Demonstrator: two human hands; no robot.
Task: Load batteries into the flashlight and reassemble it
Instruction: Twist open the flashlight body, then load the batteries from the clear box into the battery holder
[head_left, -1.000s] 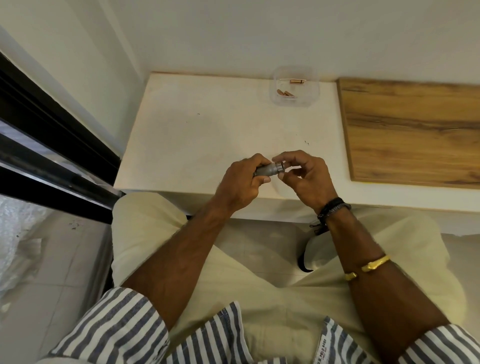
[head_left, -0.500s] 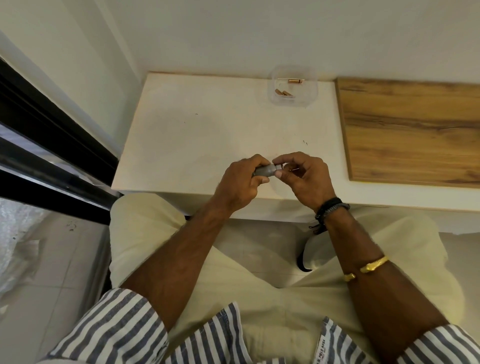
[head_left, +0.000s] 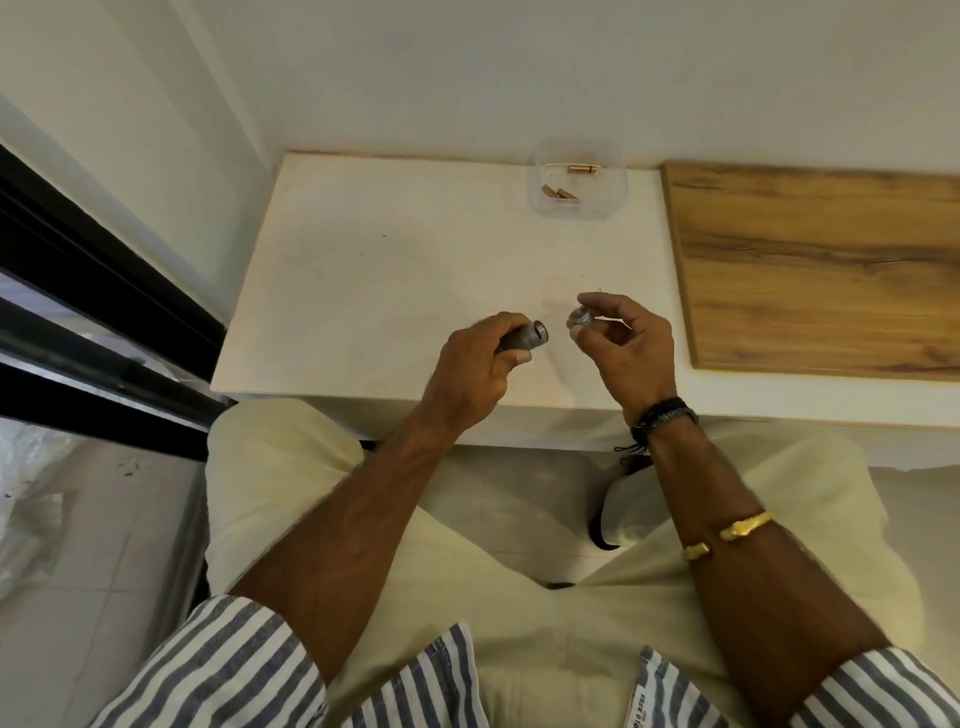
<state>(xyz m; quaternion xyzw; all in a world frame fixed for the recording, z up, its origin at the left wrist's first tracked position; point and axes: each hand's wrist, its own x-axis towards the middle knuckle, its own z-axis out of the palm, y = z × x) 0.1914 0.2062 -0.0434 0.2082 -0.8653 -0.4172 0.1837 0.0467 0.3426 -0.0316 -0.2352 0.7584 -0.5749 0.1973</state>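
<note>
Cap (head_left: 577, 318) was pulled off flashlight body (head_left: 529, 336) since earlier frame; hands were drawn apart. Body was gripped in left hand (head_left: 480, 366), open end facing right. Cap was pinched in right hand (head_left: 631, 345) fingertips. Both were held above near table (head_left: 395, 270) edge. Batteries (head_left: 563, 187) were left in clear container (head_left: 576, 179), far side.

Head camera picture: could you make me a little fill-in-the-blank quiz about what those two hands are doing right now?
1. The grey metal flashlight tube is gripped in the person's ____ hand.
2. The small silvery flashlight cap is pinched in the right hand, ____ from the tube.
3. The copper-coloured batteries lie in the clear plastic ____ at the back of the white table.
4. A gold bangle sits on the ____ forearm.

Missing words: left; apart; container; right
</note>
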